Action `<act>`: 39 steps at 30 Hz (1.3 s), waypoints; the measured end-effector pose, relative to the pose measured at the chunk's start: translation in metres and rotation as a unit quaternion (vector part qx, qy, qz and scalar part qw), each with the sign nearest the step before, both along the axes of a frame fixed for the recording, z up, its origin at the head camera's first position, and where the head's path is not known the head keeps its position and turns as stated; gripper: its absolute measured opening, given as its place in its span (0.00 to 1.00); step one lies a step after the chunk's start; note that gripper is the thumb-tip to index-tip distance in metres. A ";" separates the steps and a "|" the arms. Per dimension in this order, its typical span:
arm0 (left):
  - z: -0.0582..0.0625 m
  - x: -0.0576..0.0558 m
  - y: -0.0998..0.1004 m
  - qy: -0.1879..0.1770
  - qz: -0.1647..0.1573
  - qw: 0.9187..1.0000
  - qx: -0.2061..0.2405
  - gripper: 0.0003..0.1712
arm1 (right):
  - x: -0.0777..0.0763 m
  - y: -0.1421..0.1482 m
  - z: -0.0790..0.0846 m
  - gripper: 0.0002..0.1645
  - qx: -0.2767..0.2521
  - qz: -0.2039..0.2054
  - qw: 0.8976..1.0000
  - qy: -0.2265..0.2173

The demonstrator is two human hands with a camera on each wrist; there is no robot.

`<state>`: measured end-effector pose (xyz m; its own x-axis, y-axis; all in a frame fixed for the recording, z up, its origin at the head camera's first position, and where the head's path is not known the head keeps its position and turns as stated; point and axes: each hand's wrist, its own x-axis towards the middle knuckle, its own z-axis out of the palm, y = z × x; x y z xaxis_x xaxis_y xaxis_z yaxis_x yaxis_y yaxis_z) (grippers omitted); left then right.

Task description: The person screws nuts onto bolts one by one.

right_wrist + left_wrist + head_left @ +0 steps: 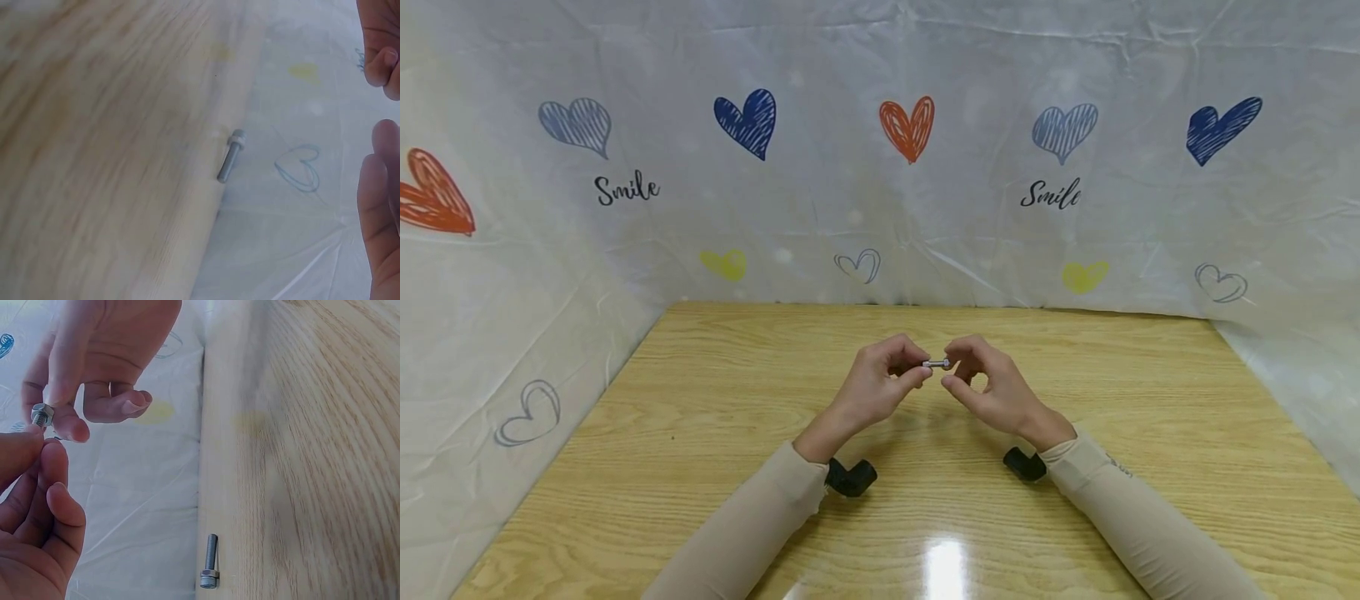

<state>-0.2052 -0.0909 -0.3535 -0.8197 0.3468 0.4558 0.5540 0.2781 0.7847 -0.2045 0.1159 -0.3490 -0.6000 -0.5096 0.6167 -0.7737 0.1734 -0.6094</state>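
My left hand (868, 385) pinches a small metal bolt (935, 364) between thumb and fingertips, above the wooden table. A hex nut (44, 413) sits at the bolt's end that faces the other hand, seen in the left wrist view. My right hand (992, 390) is curved around that end, its forefinger close to the nut and its thumb a little lower, apart from the bolt. Whether the forefinger touches the nut is unclear. Both wrist views show a second bolt with a nut (210, 562) near its head, lying by the table's far edge. The head view does not show it.
The wood-grain table (715, 392) meets a white sheet (970, 217) printed with hearts and words at the back and sides. Black curved pieces (852, 478) stick out beside both wrists, just above the tabletop.
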 end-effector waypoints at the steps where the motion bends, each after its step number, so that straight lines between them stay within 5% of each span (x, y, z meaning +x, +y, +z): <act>1: 0.000 0.000 0.000 0.001 0.000 1.000 -0.001 0.04 | 0.000 0.000 0.000 0.18 -0.003 0.003 1.000 0.003; 15: -0.001 0.000 0.001 -0.008 -0.005 1.000 0.001 0.03 | -0.002 -0.001 -0.001 0.07 0.000 0.003 1.000 0.002; 28: 0.000 0.000 0.001 -0.006 -0.004 1.000 -0.006 0.03 | -0.001 0.000 0.002 0.07 0.015 -0.018 1.000 -0.003; 34: 0.001 0.000 0.000 0.006 0.009 1.000 -0.013 0.04 | -0.001 0.000 -0.001 0.18 -0.003 0.000 1.000 0.016; 39: 0.000 0.000 0.000 0.009 0.011 1.000 -0.018 0.04 | -0.003 -0.001 -0.002 0.13 -0.009 0.005 1.000 0.027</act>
<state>-0.2054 -0.0905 -0.3534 -0.8188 0.3454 0.4585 0.5617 0.3174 0.7640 -0.2075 0.1145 -0.3506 -0.5609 -0.5032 0.6574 -0.8070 0.1552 -0.5698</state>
